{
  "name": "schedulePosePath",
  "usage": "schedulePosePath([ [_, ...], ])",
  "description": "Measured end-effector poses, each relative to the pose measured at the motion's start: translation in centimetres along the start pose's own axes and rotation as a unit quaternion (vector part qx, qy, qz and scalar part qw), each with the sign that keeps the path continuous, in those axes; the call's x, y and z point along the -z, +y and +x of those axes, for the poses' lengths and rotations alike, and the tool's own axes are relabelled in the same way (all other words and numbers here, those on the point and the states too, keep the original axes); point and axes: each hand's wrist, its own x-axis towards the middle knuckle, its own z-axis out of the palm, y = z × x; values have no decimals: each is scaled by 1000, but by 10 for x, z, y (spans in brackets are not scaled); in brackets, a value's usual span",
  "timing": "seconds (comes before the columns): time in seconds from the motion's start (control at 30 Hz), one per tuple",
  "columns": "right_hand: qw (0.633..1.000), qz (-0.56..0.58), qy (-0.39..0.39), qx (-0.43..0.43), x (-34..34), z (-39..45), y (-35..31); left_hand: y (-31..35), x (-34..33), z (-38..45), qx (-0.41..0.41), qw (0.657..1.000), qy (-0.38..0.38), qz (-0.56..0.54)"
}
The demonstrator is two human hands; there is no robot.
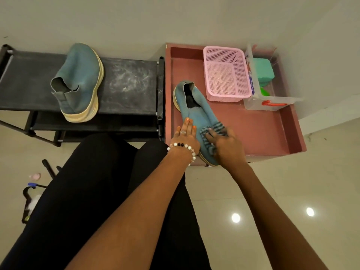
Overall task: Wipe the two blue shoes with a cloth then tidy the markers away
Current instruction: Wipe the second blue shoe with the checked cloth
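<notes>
1. Blue suede is showing on both shoes: one blue shoe (196, 115) is lying in the pink tray (259, 129), its toe reaching over the tray's near edge toward the person, its heel pointing at the wall.
2. The left hand (186, 138) is resting flat on that shoe's left side, fingers straight and pressed together, steadying it; a ring is sitting on one finger and a beaded bracelet (185, 149) is circling the wrist.
3. The right hand (224, 145) is pressing a striped cloth (211, 133) onto the shoe's toe area, fingers curling over the bunched fabric and gripping it; motion blur is softening this hand.
4. The second blue shoe (79, 80) is lying on its side on the top shelf of a black shoe rack (128, 84), well apart from the tray, its cream sole facing right; pale scuff marks are showing on the shelf surface beside it.
5. A pink perforated basket (226, 73) is sitting in the tray's far part, just beyond the heel of the shoe being wiped.
6. A clear plastic box (268, 103) is standing just to the right of the basket, holding a green block and some red and green items too small to identify.
7. The person's legs in black trousers (97, 191) are filling the lower left, above a pale tiled floor (253, 201).
</notes>
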Motion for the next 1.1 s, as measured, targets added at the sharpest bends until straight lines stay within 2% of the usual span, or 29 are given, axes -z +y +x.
schedulePosePath([
  [0.1,999,-41,-6,12,2,-10,-2,1,1,-1,1,1000,2,7],
  [0.23,997,-72,10,30,3,39,-11,-1,0,2,5,1000,3,8],
  [0.4,995,-97,33,13,11,95,-23,-3,4,0,-1,1000,7,-1],
  [0.57,999,-38,16,21,-2,71,-19,-3,7,-3,4,1000,0,5],
  [0.67,997,4,72,28,0,19,-15,-2,6,-4,8,1000,-6,8],
  [0.77,999,42,-10,-6,1,-20,-11,0,4,-3,10,1000,-6,-9],
  [0.9,1000,10,-6,-9,-4,3,-12,2,0,2,17,1000,-13,-20],
  [1.1,997,30,57,-40,0,55,-22,6,1,6,30,999,-16,1],
])
